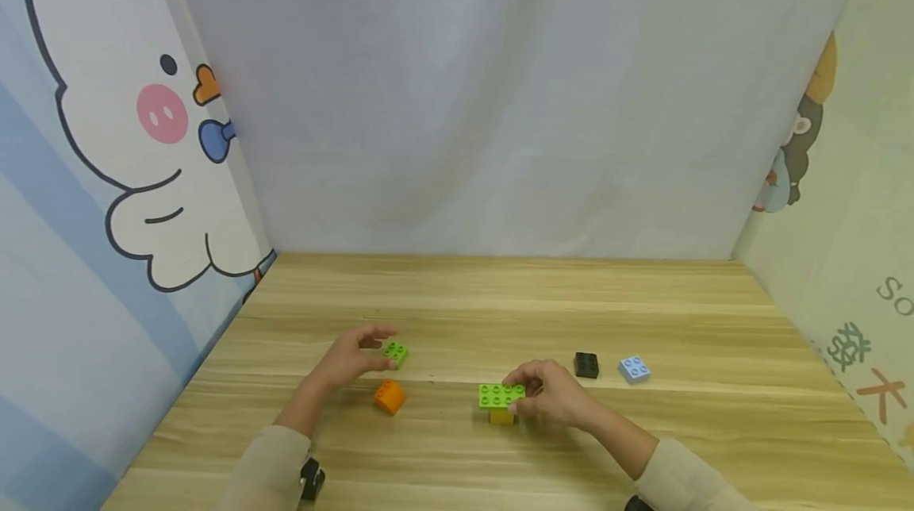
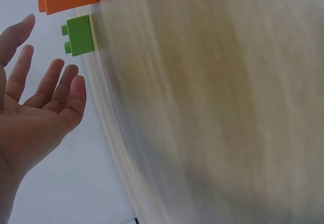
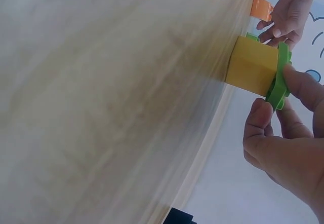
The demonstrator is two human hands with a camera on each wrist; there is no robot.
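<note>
A flat bright green toy brick [image 1: 501,396] with two rows of studs lies across the top of a yellow brick [image 3: 251,66]. My right hand [image 1: 553,396] pinches the green brick's right end between thumb and fingers. Farther left, my left hand [image 1: 351,356] is spread beside a small green brick [image 2: 81,35]; in the left wrist view a gap separates its fingers from that brick. An orange brick [image 1: 389,397] with a sloped or curved side sits just nearer than the small green one.
To the right of my right hand stand a black brick [image 1: 586,365] and a light blue brick [image 1: 634,369]. All of it is on a wood-grain table [image 1: 457,305]. Behind rises a pale curtain [image 1: 500,98], with printed panels at both sides.
</note>
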